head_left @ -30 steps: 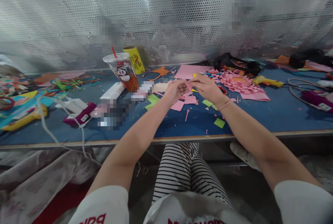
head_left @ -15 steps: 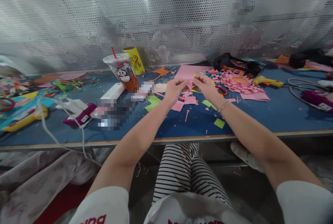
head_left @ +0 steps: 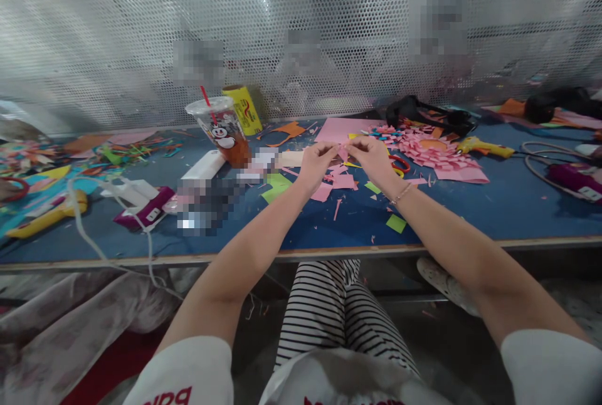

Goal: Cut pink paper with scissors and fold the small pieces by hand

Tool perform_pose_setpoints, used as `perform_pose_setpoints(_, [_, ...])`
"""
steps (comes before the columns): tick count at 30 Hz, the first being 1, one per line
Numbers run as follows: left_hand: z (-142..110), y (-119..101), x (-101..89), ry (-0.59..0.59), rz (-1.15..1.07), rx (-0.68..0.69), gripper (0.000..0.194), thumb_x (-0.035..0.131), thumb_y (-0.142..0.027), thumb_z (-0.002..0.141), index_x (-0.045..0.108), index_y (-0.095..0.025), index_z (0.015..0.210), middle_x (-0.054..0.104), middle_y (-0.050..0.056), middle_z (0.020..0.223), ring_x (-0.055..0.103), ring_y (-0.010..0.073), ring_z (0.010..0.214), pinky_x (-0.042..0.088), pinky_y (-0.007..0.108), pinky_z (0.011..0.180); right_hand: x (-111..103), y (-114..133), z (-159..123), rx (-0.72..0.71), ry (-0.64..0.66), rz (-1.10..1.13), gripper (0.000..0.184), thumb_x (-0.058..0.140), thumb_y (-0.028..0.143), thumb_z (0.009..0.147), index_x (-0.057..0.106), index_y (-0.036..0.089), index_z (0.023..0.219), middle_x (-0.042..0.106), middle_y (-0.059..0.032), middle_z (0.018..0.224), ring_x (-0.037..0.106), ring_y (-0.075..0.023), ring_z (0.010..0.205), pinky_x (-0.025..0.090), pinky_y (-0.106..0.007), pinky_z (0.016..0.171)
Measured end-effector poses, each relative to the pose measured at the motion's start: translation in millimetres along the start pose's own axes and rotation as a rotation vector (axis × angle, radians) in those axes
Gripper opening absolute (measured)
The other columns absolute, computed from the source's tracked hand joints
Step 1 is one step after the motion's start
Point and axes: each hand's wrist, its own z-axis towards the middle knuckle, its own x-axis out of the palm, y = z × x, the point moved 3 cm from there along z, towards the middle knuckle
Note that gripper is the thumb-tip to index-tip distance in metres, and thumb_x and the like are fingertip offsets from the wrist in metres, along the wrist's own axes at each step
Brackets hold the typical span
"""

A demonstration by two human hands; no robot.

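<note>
A small folded piece of pink paper point(head_left: 343, 152) is pinched between my two hands above the blue table. My left hand point(head_left: 318, 162) grips its left side with thumb and fingertips. On the other side, my right hand point(head_left: 370, 155) holds it with closed fingers, which partly hide it. Beneath and in front of the hands lie pink paper scraps point(head_left: 342, 180) and narrow offcuts. A larger pink sheet point(head_left: 348, 129) lies just behind them. Scissors with red and yellow handles point(head_left: 399, 165) rest beside my right wrist, their blades largely hidden.
A drink cup point(head_left: 224, 132) with a red straw stands left, near a yellow roll point(head_left: 242, 110). Pink paper flowers point(head_left: 426, 151) and a yellow glue gun point(head_left: 484, 148) lie right. Another glue gun point(head_left: 49, 217), a purple power strip point(head_left: 143, 207) and white cables occupy the left side. Perforated metal panel point(head_left: 329, 29) behind.
My right fingers have shifted slightly on the pink paper and now cover more of it. The paper looks smaller between the fingertips. My left hand has barely moved.
</note>
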Motion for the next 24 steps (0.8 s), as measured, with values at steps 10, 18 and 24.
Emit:
perform_pose_setpoints(10, [-1, -3, -3.6, 0.009, 0.109, -0.025, 0.022, 0.068, -0.034, 0.065, 0.062, -0.013, 0.065, 0.060, 0.000, 0.056, 0.056, 0.0075, 0.053, 0.049, 0.023, 0.060, -4, 10, 1, -0.010, 0.122, -0.112, 0.030, 0.057, 0.041, 0.076, 0.058, 0.017, 0.058, 0.055, -0.0001, 0.055, 0.053, -0.0121, 0.054, 0.045, -0.028, 0.058])
perform_pose_setpoints(18, [-2, -1, -0.8, 0.044, 0.081, -0.080, 0.015, 0.070, -0.026, 0.061, 0.061, -0.014, 0.064, 0.057, -0.002, 0.053, 0.055, 0.0070, 0.051, 0.049, 0.024, 0.061, -9, 6, 4, -0.088, 0.210, -0.260, 0.025, 0.056, 0.039, 0.078, 0.065, 0.016, 0.072, 0.060, -0.0028, 0.064, 0.053, -0.0128, 0.057, 0.045, -0.030, 0.058])
perform_pose_setpoints(24, [-4, -10, -5.4, -0.063, -0.222, -0.053, 0.018, 0.071, -0.021, 0.059, 0.061, -0.016, 0.073, 0.060, -0.003, 0.062, 0.059, 0.0076, 0.058, 0.051, 0.026, 0.070, -9, 21, -6, -0.452, 0.178, -0.405, 0.036, 0.060, 0.030, 0.077, 0.057, 0.027, 0.112, 0.056, -0.0068, 0.112, 0.055, -0.0205, 0.099, 0.050, -0.038, 0.080])
